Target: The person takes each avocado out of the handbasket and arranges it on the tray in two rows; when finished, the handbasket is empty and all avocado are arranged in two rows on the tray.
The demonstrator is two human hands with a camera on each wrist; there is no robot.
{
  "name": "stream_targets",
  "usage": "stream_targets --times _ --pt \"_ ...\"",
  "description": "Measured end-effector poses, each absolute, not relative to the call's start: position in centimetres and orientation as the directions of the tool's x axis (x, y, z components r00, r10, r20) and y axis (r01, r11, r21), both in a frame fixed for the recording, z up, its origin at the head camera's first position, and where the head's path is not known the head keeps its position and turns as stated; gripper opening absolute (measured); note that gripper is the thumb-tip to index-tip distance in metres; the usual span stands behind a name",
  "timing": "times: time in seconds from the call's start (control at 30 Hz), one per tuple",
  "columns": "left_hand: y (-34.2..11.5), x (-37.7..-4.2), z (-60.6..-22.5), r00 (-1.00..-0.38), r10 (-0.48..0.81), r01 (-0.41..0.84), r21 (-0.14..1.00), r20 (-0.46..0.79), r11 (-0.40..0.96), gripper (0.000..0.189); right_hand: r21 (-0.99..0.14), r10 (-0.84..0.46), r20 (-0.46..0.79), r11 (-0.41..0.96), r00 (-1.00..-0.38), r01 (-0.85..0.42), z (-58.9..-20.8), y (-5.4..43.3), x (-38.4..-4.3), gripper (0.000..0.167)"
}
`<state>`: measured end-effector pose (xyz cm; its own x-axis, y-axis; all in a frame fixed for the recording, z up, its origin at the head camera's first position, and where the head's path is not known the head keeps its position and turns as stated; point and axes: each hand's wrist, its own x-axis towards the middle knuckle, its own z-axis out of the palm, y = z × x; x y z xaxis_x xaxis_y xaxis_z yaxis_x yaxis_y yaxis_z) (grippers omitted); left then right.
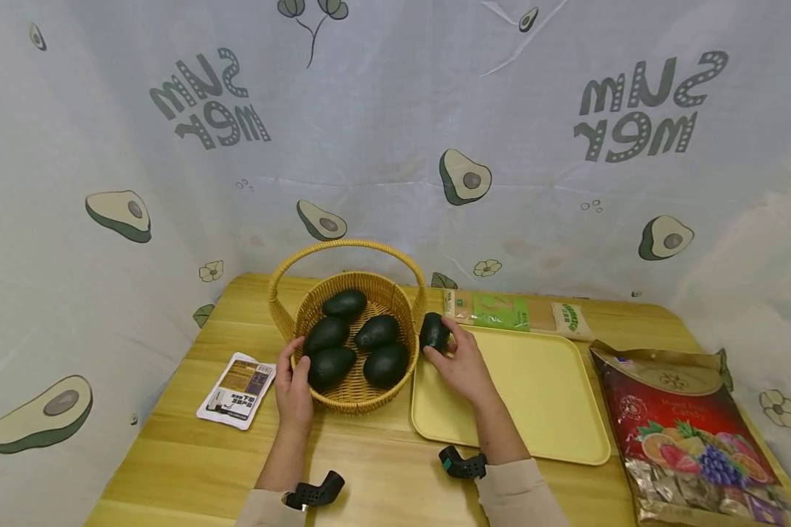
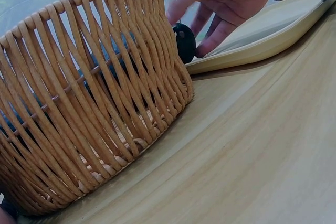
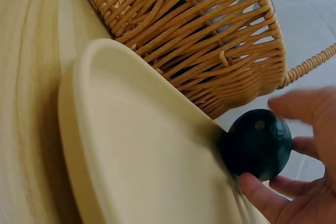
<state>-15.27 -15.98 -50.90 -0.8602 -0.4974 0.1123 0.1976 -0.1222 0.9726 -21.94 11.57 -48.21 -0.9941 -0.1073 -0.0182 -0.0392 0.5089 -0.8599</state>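
A dark green avocado point(image 1: 433, 331) is held between the thumb and fingers of my right hand point(image 1: 464, 369), over the tray's left rim and close beside the basket. In the right wrist view the avocado point(image 3: 257, 142) shows its stem end. The yellow wicker basket point(image 1: 357, 404) has a tall arched handle, and several avocados point(image 1: 377, 332) lie inside it. My left hand point(image 1: 294, 395) grips the basket's left rim, thumb at the inner edge and fingers along the outside. A pale yellow tray point(image 1: 527, 395) lies right of the basket.
Left of the basket lies a small white packet point(image 1: 237, 390). A long flat package point(image 1: 501, 311) with a green label sits behind the tray. A large red candy bag point(image 1: 685, 432) lies to the right. Patterned white cloth point(image 1: 395, 146) hangs behind the wooden table point(image 1: 171, 439).
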Motion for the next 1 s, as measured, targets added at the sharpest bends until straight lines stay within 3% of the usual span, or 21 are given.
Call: stream_targets --times 0.7,1.0 --pt "-16.0 -15.1 -50.8 -0.864 -0.493 0.180 0.978 0.104 -0.108 0.037 -0.858 -0.030 -0.040 0.513 -0.999 0.019 -47.6 11.7 -21.7 0.080" --pt "-16.0 -15.1 -50.9 -0.868 -0.488 0.159 0.982 0.088 -0.105 0.038 -0.870 -0.048 0.056 0.488 -0.997 -0.073 -44.8 12.2 -20.8 0.077"
